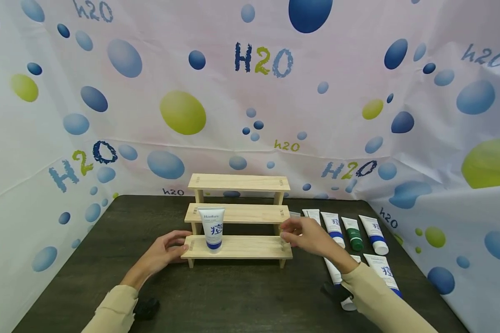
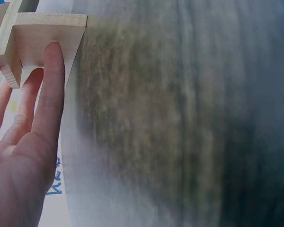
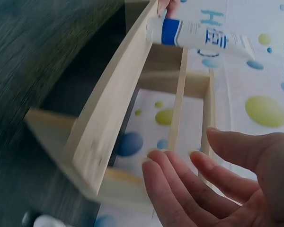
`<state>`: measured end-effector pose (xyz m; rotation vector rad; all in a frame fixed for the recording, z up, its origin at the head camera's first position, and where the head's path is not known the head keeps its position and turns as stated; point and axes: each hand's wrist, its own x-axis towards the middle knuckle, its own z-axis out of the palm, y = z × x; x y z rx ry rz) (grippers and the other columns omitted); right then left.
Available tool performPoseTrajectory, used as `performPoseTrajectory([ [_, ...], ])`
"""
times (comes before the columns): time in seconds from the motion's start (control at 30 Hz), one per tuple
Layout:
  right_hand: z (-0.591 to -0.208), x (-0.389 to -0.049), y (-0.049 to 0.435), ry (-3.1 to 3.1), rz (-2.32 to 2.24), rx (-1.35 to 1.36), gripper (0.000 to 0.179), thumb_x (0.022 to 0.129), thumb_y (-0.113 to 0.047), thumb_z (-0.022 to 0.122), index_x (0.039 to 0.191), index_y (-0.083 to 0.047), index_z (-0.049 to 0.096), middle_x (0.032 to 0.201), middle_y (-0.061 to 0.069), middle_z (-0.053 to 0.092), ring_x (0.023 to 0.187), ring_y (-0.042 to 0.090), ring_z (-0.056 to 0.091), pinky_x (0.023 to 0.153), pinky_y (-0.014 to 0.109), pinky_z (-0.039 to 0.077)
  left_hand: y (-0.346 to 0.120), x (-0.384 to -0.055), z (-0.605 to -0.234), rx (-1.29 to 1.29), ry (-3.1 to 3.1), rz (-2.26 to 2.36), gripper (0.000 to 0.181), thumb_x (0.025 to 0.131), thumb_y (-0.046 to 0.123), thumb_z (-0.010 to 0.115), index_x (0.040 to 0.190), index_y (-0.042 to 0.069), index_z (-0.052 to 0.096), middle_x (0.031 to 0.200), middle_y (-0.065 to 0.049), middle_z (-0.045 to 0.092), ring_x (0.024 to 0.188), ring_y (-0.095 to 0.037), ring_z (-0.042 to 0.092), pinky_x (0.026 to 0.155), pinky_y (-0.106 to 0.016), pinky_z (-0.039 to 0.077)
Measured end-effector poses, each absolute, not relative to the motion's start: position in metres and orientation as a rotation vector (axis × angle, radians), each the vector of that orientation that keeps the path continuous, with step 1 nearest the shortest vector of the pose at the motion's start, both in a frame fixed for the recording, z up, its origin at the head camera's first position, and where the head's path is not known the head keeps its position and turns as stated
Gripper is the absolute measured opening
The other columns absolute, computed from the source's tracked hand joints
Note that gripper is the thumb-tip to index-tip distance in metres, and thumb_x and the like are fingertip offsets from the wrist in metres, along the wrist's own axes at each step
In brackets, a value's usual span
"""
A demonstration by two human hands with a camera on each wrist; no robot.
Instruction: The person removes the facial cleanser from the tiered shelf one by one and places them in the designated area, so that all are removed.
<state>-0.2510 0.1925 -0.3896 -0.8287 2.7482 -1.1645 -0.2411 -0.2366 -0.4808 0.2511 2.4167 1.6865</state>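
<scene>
A three-step wooden display stand (image 1: 250, 247) rises on the dark table. On its lowest step, left of the middle, a white tube with a blue band (image 1: 212, 229) stands upright on its cap. My left hand (image 1: 162, 252) is at the left end of that step. In the left wrist view its long fingers (image 2: 52, 90) reach to the wood, fairly straight. My right hand (image 1: 304, 236) is by the stand's right end, near the lower two steps. Its thumb and loosely bent fingers (image 3: 168, 189) stand apart, with nothing held between them.
Several white tubes (image 1: 332, 225) and a green one (image 1: 352, 233) lie in rows on the table's right side, partly under the right forearm. A wall sheet (image 1: 250, 152) printed with bubbles hangs close behind the table (image 1: 233, 300) and along its sides.
</scene>
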Motion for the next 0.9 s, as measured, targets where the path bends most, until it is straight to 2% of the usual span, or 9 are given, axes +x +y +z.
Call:
performPoseTrajectory([
  [0.13, -0.391, -0.255, 0.175, 2.764, -1.163, -0.941, 0.026, 0.100, -0.016, 0.068, 0.117, 0.004, 0.070, 0.103, 0.015, 0.076, 0.086, 0.023, 0.073, 0.069, 0.022, 0.058, -0.237, -0.242, -0.481, 0.252, 2.412, 1.691, 0.061, 0.102, 0.029, 0.068, 0.152, 0.002, 0.045, 0.147, -0.030, 0.050, 0.118, -0.027, 0.064, 0.092, -0.038, 0.063],
  [0.33, -0.393, -0.257, 0.145, 2.735, -1.235, -1.009, 0.027, 0.099, -0.016, 0.070, 0.119, 0.001, 0.070, 0.103, 0.011, 0.077, 0.090, 0.019, 0.072, 0.076, 0.024, 0.058, -0.237, -0.241, -0.480, 0.243, 2.433, 1.679, 0.061, 0.101, 0.029, 0.068, 0.152, 0.002, 0.045, 0.147, -0.029, 0.050, 0.121, -0.029, 0.063, 0.093, -0.041, 0.062],
  [0.5, -0.397, -0.257, 0.121, 2.704, -1.277, -1.002, 0.030, 0.098, -0.016, 0.072, 0.124, -0.001, 0.069, 0.108, 0.010, 0.077, 0.097, 0.022, 0.074, 0.083, 0.026, 0.060, -0.237, -0.241, -0.480, 0.249, 2.417, 1.691, 0.062, 0.102, 0.029, 0.068, 0.152, 0.002, 0.045, 0.147, -0.029, 0.050, 0.119, -0.027, 0.064, 0.093, -0.039, 0.062],
  [0.77, -0.398, -0.256, 0.091, 2.606, -1.370, -1.012, 0.038, 0.095, -0.015, 0.075, 0.129, -0.001, 0.065, 0.118, 0.019, 0.074, 0.106, 0.029, 0.073, 0.089, 0.034, 0.062, -0.238, -0.243, -0.481, 0.241, 2.402, 1.695, 0.062, 0.101, 0.030, 0.068, 0.152, 0.003, 0.045, 0.147, -0.029, 0.050, 0.118, -0.025, 0.065, 0.093, -0.039, 0.062],
  [0.9, -0.399, -0.255, 0.079, 2.555, -1.390, -0.981, 0.041, 0.095, -0.015, 0.076, 0.132, -0.003, 0.063, 0.124, 0.018, 0.072, 0.111, 0.031, 0.071, 0.092, 0.035, 0.062, -0.238, -0.243, -0.482, 0.248, 2.404, 1.691, 0.061, 0.101, 0.029, 0.068, 0.152, 0.002, 0.045, 0.147, -0.030, 0.050, 0.117, -0.026, 0.065, 0.093, -0.040, 0.063],
])
